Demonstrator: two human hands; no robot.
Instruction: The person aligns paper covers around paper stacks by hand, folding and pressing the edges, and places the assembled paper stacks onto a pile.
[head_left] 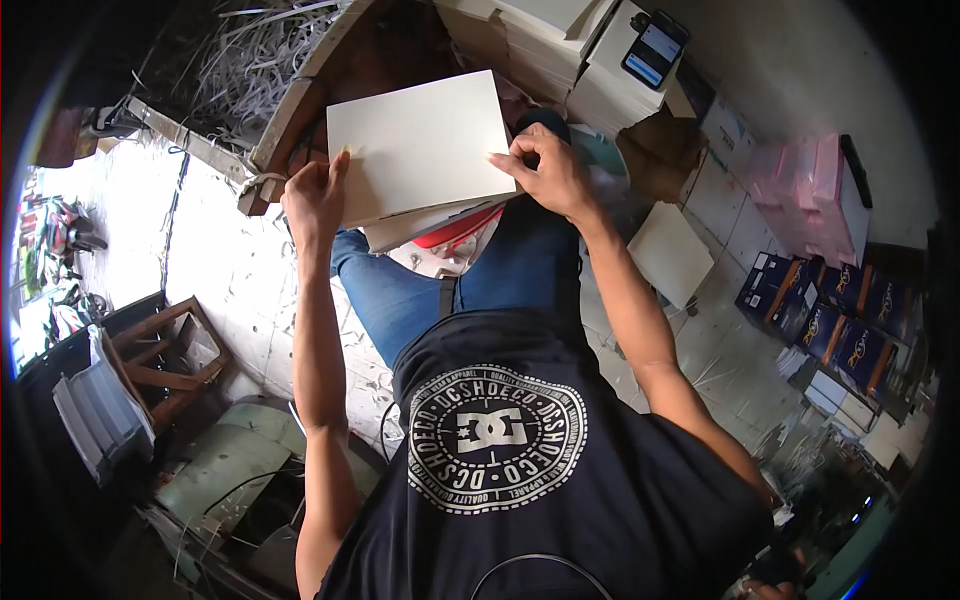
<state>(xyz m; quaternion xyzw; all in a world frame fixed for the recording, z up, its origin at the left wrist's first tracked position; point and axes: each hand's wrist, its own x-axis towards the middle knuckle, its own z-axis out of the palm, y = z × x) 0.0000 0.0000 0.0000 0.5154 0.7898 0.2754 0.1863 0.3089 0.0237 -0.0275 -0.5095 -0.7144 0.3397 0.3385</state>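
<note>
A stack of cream-white paper [420,140] lies over my lap, its top face blank and flat. Under its near edge, more sheets [420,228] stick out slightly askew. At the left edge of the stack, my left hand [316,196] is closed, with the thumb on top and the fingers curled against the side. My right hand [548,172] pinches the right edge between thumb and curled fingers. Below the papers a bit of something red [455,232] shows between my legs; its kind is hidden.
A wooden-edged bin [290,110] of shredded paper strips stands at the far left. Tall paper stacks [520,50] carry a phone [655,50] at the far right. Pink-wrapped packs [800,190] and dark blue boxes [830,315] stand right. A wooden frame [165,360] leans left.
</note>
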